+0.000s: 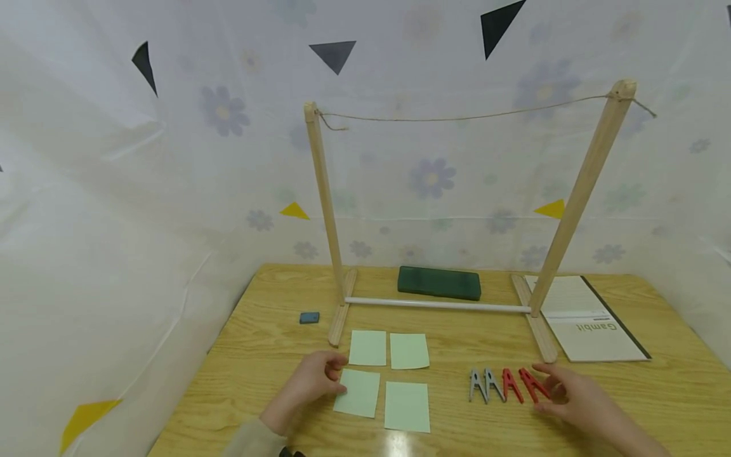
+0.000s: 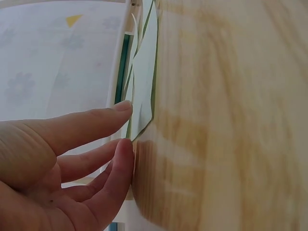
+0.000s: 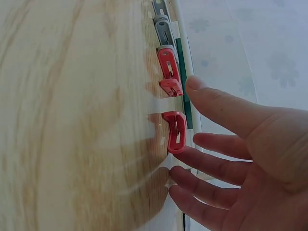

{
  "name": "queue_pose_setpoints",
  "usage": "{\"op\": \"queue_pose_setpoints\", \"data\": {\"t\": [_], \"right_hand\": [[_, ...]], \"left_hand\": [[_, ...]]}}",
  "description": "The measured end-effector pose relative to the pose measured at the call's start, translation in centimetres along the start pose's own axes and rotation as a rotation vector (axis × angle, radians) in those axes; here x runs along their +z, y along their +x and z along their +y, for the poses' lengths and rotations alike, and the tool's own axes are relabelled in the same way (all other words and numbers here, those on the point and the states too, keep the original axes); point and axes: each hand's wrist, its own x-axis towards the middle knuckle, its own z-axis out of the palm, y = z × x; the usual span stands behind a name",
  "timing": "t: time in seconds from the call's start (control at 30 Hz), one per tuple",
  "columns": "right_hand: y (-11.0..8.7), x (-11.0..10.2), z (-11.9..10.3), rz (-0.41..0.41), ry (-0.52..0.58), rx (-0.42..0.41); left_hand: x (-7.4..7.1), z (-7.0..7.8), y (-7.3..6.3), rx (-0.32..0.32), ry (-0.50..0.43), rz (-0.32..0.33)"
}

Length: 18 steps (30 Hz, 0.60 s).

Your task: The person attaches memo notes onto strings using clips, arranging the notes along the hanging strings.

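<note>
Four-sided pale green paper notes lie flat on the table in two rows. My left hand (image 1: 311,379) is at the left edge of the front left note (image 1: 358,393). In the left wrist view its thumb and fingers stand apart beside that note's edge (image 2: 143,103); I cannot tell whether they touch it. To the right, grey clothespins (image 1: 477,386) and red clothespins stand in a row. My right hand (image 1: 579,398) is around the right end of this row, fingers spread, nearest the rightmost red clothespin (image 3: 177,132). A fingertip seems to touch it; the thumb is apart.
Behind the notes stands a wooden frame (image 1: 579,209) with a string (image 1: 434,120) tied between its posts and a white rod (image 1: 434,304) low down. Further back lies a dark green case (image 1: 438,283). A notepad (image 1: 599,336) is at right, a small blue object (image 1: 309,317) at left.
</note>
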Motion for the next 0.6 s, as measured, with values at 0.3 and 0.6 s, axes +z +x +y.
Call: {"op": "queue_pose_setpoints", "data": {"t": [0.3, 0.6], "right_hand": [[0.20, 0.20, -0.28, -0.014, 0.000, 0.052], [0.32, 0.25, -0.36, -0.020, -0.006, 0.099]], "left_hand": [[0.39, -0.15, 0.33, 0.007, 0.030, 0.013], [0.38, 0.15, 0.23, -0.005, 0.044, 0.013]]}}
